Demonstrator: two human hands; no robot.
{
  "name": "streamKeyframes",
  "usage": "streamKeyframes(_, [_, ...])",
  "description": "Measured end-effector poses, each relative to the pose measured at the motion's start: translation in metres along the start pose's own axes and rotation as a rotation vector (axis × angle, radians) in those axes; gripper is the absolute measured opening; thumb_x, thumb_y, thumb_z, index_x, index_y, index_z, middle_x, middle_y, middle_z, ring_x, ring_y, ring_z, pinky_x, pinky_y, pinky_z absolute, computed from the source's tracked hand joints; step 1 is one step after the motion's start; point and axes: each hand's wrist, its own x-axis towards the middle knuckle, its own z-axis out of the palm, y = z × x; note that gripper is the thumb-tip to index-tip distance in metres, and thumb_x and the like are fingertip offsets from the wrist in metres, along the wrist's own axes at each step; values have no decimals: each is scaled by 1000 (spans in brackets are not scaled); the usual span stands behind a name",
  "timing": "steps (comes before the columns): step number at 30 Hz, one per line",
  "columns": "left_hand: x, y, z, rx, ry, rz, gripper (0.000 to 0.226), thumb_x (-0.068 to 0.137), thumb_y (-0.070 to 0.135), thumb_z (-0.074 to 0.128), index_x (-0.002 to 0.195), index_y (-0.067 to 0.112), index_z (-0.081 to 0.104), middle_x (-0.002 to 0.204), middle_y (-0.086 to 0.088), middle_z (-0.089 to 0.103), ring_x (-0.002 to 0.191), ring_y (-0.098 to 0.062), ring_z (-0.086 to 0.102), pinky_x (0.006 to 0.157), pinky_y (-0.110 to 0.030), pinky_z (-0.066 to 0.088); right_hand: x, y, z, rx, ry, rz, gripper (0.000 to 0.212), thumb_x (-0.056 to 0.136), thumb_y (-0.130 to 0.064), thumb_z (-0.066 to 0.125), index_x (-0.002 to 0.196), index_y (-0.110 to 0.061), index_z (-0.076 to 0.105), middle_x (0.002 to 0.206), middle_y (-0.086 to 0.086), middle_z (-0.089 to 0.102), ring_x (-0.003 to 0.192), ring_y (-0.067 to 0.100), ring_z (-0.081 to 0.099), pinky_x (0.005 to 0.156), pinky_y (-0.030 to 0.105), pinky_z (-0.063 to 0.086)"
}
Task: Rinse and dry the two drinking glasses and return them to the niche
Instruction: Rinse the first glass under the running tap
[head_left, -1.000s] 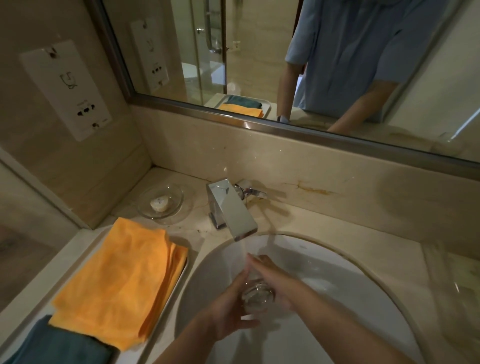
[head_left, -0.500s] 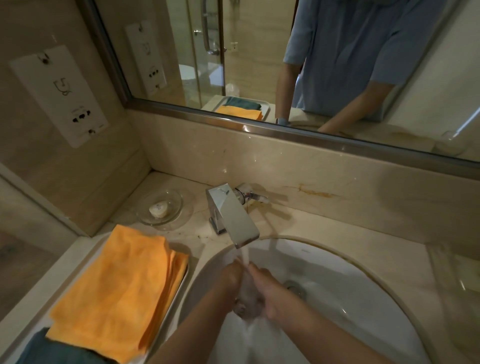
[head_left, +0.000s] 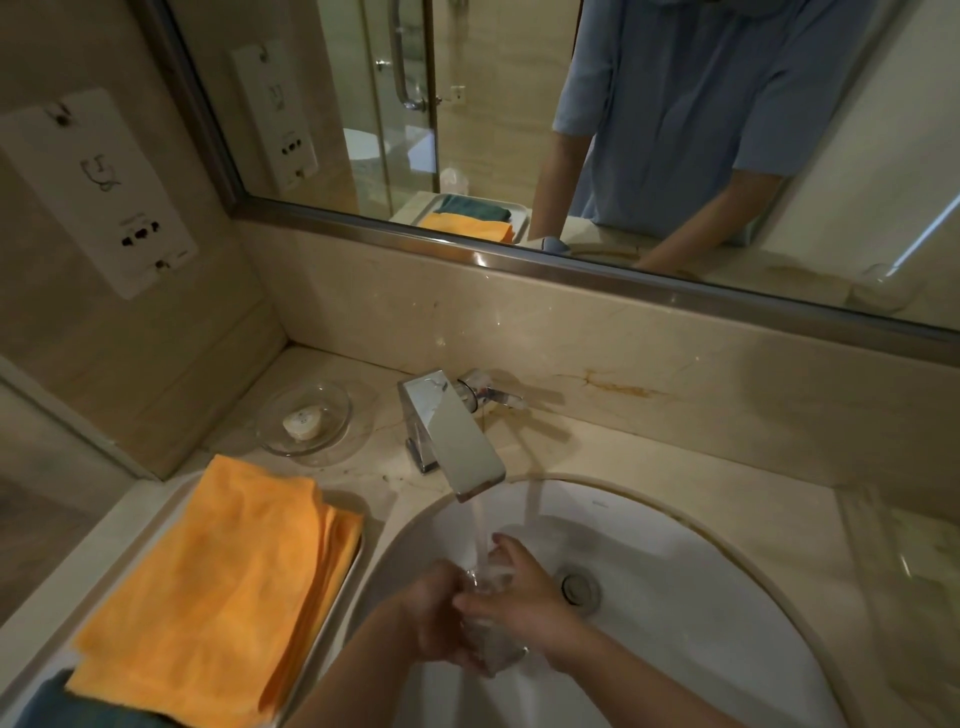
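A clear drinking glass is held over the white basin, under the water that runs from the chrome tap. My left hand grips the glass from the left. My right hand holds it from the right, fingers curled over its upper part where the stream lands. Most of the glass is hidden between the hands. At the far right, a second clear glass stands faintly visible on the counter.
A white tray on the left holds a folded orange cloth and a teal cloth. A glass soap dish with soap sits beside the tap. The drain lies right of my hands. A mirror spans the wall.
Both hands have turned the glass under the stream; my left hand moved from under the tap to the glass's left side, and the right hand's fingers now reach up into the water.
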Motion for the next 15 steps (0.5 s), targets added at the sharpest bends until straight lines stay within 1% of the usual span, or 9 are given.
streamKeyframes(3, [-8, -3, -5, 100, 19, -23, 31, 93, 4, 23, 89, 5, 54, 45, -7, 57, 39, -18, 58, 53, -37, 57, -2, 4, -1, -140, -62, -84, 93, 65, -23, 83, 140, -18, 29, 133, -4, 38, 113, 4, 46, 69, -7, 36])
streamKeyframes(4, [-10, -2, -5, 104, 32, -11, 30, 95, 5, 24, 94, 3, 55, 49, -8, 58, 40, -18, 58, 50, -35, 58, -2, 6, -2, -143, -82, -94, 92, 63, -26, 84, 138, -20, 30, 130, -8, 38, 115, 3, 45, 70, -7, 36])
streamKeyframes(6, [-11, 2, -4, 119, 87, 29, 29, 96, 4, 28, 111, -1, 51, 67, -12, 60, 46, -20, 61, 48, -33, 57, 1, 8, -4, -83, -115, -70, 84, 69, -23, 81, 134, -30, 28, 126, -16, 38, 111, -6, 42, 73, -4, 39])
streamKeyframes(8, [-12, 6, -1, 149, 197, 82, 29, 96, 0, 27, 119, 2, 44, 81, -16, 59, 55, -22, 63, 48, -32, 57, 6, 11, -4, -21, -137, -40, 76, 71, -32, 80, 130, -37, 32, 131, -21, 40, 117, -7, 43, 86, 10, 46])
streamKeyframes(9, [-12, 7, 1, 174, 259, 112, 30, 96, 1, 28, 121, 4, 44, 89, -16, 59, 63, -24, 64, 51, -32, 58, 9, 14, -3, -9, -145, -32, 79, 69, -42, 80, 133, -38, 34, 137, -19, 40, 125, 0, 43, 96, 21, 46])
streamKeyframes(11, [-14, 8, 6, 242, 353, 185, 35, 96, 4, 34, 130, 6, 44, 106, -13, 55, 87, -28, 65, 63, -34, 60, 11, 15, -1, 55, -142, 23, 79, 72, -56, 71, 139, -40, 32, 144, -16, 37, 133, 10, 38, 107, 36, 39])
streamKeyframes(12, [-15, 7, 9, 271, 389, 219, 38, 95, 5, 37, 132, 7, 43, 111, -12, 54, 98, -29, 63, 70, -35, 60, 12, 13, 0, 87, -126, 75, 69, 79, -54, 64, 139, -40, 32, 142, -17, 37, 132, 11, 39, 106, 37, 39])
streamKeyframes(13, [-16, 6, 11, 309, 420, 241, 41, 93, 4, 39, 134, 8, 40, 117, -12, 53, 106, -29, 61, 74, -34, 58, 12, 11, 0, 105, -107, 138, 56, 87, -48, 57, 137, -41, 34, 138, -15, 41, 127, 12, 43, 100, 34, 42])
streamKeyframes(15, [-19, 1, 18, 388, 459, 264, 49, 91, 0, 40, 138, 10, 33, 130, -16, 50, 104, -26, 58, 75, -32, 56, 15, 8, 1, 94, -60, 263, 32, 94, -28, 47, 126, -35, 45, 120, -5, 55, 101, 14, 54, 79, 29, 46])
